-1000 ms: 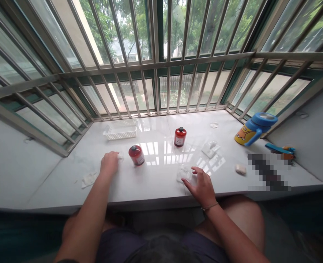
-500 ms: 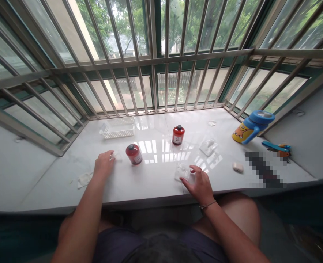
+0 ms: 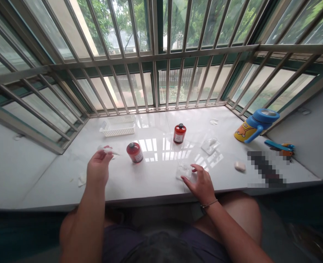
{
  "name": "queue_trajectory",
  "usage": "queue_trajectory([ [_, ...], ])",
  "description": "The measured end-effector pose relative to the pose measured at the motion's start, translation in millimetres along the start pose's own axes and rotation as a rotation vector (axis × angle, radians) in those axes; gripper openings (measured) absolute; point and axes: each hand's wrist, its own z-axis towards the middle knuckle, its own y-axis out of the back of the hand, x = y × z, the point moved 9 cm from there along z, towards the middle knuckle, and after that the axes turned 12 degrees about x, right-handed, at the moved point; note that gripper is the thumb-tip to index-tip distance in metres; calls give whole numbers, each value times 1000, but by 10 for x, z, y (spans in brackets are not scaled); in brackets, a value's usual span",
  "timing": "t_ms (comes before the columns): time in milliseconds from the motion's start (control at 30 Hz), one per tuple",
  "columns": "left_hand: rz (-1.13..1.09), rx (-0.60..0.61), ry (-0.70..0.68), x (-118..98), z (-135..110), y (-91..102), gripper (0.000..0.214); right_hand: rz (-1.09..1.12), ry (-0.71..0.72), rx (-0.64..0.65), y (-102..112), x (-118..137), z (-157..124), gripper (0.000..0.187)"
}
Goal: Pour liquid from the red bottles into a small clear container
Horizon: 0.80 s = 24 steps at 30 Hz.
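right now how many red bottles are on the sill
2. One red bottle stands just right of the left hand, near the front of the sill; the other stands further back and to the right. Neither looks hidden.

The packet (image 3: 183,170) is clear, the bottles (image 3: 134,152) red with black caps, the cartoon cup (image 3: 245,131) yellow and blue.

The basket (image 3: 118,126) sits left of both bottles (image 3: 134,152).
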Motion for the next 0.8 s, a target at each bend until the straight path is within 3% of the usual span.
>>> queue_trajectory([
  [100,-34,209,-1,-151,-324,-600,49,1,-2,1,4,-2,2,64],
  [267,7,667,64,-113,-975,-1872,37,2,1,11,-11,-18,-3,65],
  [333,-5,759,71,-41,-1153,-2249,31,5,-1,14,-19,-24,-4,66],
  [400,-21,785,71,27,-1250,-2505,28,9,-2,15,-24,-26,-3,67],
  [567,105,778,-27,29,-1274,-2779,22,16,-14,20,-29,-31,4,67],
  [800,200,743,-92,-15,-1172,-2746,22,17,-22,23,-40,-51,-5,66],
])
